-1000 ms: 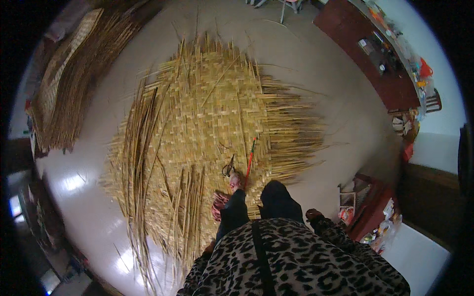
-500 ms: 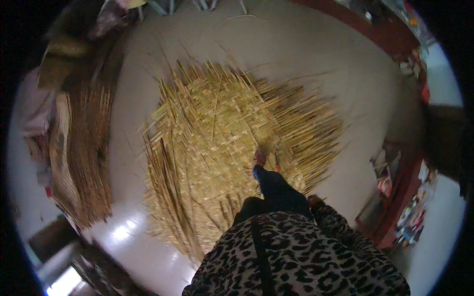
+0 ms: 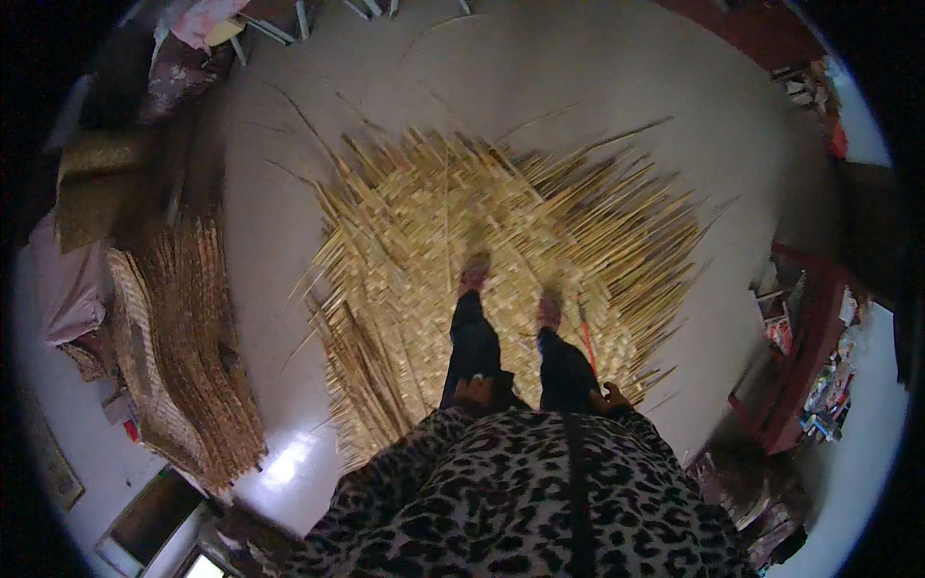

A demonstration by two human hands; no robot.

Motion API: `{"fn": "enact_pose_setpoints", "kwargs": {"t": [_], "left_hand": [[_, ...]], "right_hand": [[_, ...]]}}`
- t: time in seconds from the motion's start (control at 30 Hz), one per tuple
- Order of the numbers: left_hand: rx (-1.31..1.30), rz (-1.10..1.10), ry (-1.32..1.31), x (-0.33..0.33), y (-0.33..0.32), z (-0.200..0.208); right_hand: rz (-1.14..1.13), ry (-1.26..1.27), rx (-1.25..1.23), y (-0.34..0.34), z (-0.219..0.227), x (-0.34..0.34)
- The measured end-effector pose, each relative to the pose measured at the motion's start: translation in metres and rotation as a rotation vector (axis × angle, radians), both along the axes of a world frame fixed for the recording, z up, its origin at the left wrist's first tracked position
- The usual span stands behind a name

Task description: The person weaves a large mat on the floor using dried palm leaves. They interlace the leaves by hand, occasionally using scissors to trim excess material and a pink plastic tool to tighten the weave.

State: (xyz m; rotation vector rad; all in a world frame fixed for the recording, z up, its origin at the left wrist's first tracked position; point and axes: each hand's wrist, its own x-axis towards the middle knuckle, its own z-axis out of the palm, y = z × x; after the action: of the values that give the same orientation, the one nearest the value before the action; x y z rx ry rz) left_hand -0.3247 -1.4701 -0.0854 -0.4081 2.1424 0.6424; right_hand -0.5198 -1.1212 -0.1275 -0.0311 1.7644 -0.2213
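Observation:
I stand on a large, partly woven mat of flat yellowish strips (image 3: 414, 241), with loose strip ends fanning out along its far and right edges. My left hand (image 3: 474, 388) hangs in front of my left thigh near the dark trousers, its fingers small and loosely spread. Beside my right thigh is my right hand (image 3: 610, 397), thumb and fingers apart, with nothing visible in it. Both hands are partly hidden by the leopard-print sleeves. A thin red stick-like thing (image 3: 588, 342) lies on the mat by my right foot.
Left of the mat lies a thick stack of folded woven matting (image 3: 188, 347). Loose brown strips (image 3: 361, 347) rest on the mat's left side. A dark red wooden shelf (image 3: 805, 356) with small goods stands at right. Pale furniture legs (image 3: 265, 29) show at the far left.
My left hand has come into view in front of my thigh. Both feet now show on the mat, where one showed before. The view has shifted, moving the mat slightly right.

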Motion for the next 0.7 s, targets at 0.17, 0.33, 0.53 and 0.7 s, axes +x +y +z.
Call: {"fn": "enact_pose_setpoints", "kwargs": {"t": [0.17,0.33,0.53,0.7], "left_hand": [[0.047,-0.342,-0.118,0.007,-0.072,-0.008],[0.130,-0.374,-0.066,0.041,-0.121,-0.057],[0.232,-0.551,-0.558,0.032,-0.176,-0.003],[0.269,-0.731,-0.679,0.008,-0.147,0.018]], "right_hand": [[0.004,-0.036,0.068,-0.012,-0.029,0.089],[-0.222,-0.249,0.050,-0.050,0.036,0.137],[-0.022,-0.508,0.064,-0.109,0.058,0.171],[-0.083,-0.556,0.041,-0.100,0.051,0.201]]}}
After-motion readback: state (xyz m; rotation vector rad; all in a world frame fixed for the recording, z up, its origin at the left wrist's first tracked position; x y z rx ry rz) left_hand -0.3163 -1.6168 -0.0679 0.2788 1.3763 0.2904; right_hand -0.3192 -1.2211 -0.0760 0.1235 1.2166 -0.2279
